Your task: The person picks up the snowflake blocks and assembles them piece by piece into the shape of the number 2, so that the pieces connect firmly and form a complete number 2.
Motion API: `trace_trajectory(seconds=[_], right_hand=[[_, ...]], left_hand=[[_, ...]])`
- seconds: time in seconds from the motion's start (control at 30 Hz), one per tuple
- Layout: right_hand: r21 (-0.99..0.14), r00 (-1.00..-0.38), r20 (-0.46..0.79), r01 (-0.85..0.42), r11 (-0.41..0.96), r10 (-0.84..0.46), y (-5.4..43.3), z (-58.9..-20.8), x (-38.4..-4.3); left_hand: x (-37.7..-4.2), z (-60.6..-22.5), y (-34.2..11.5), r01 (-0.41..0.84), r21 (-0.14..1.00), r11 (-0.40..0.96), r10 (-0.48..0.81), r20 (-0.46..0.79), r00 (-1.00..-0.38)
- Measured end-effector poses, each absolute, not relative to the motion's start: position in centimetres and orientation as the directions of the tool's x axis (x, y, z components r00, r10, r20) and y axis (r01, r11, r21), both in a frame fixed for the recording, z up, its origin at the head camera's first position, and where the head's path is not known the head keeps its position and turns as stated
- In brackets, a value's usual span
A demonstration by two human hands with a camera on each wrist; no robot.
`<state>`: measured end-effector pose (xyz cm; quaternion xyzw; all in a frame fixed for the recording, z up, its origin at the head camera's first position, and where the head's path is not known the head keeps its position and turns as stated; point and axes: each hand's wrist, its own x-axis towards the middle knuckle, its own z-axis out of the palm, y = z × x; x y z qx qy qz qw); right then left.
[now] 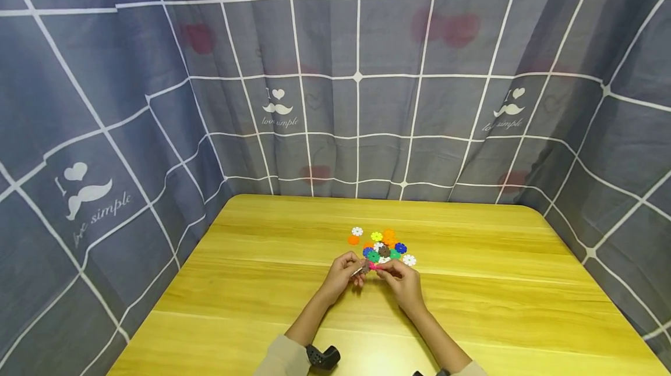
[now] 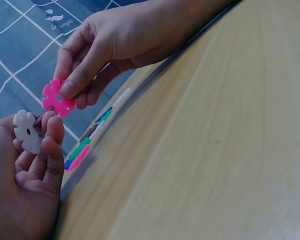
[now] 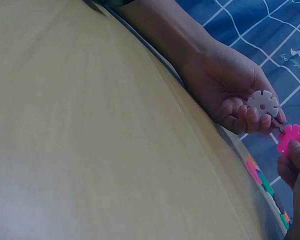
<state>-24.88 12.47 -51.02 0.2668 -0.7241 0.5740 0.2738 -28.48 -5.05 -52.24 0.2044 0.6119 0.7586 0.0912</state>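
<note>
My left hand [image 1: 339, 277] holds a white notched plastic disc [image 2: 22, 124] between curled fingers and thumb. A brown disc [image 1: 366, 267], mostly hidden by the fingers, stands crosswise against the white one. With thumb and fingertips my right hand [image 1: 406, 286] pinches a pink notched disc [image 2: 51, 95]. The pink disc's edge meets the brown disc between the hands, in both wrist views. Both hands are raised a little over the table, just in front of a pile of similar discs.
Loose flower-shaped discs lie beyond the hands, among them a green disc [image 1: 373, 257], a yellow disc [image 1: 376, 236], a blue disc [image 1: 401, 247] and a white disc [image 1: 409, 260]. The wooden table [image 1: 251, 300] ends at a grey checked curtain [image 1: 335, 102].
</note>
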Motion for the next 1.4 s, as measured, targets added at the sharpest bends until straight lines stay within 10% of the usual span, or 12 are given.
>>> trace_trajectory(seconds=[0.93,1.4], right_hand=[[-0.579,-0.624,0.776,-0.763,0.288,-0.090,13.8,-53.8,-27.6],[-0.669,-0.910,0.397,-0.196,0.717,0.122,18.5,-53.5,-27.9]], left_hand=[[-28.6,-52.1,-5.1,0.127,0.990,-0.053,0.471,0.137,-0.871],[-28.8,-52.2,-5.4,0.061,0.992,-0.109,0.449,0.104,-0.887]])
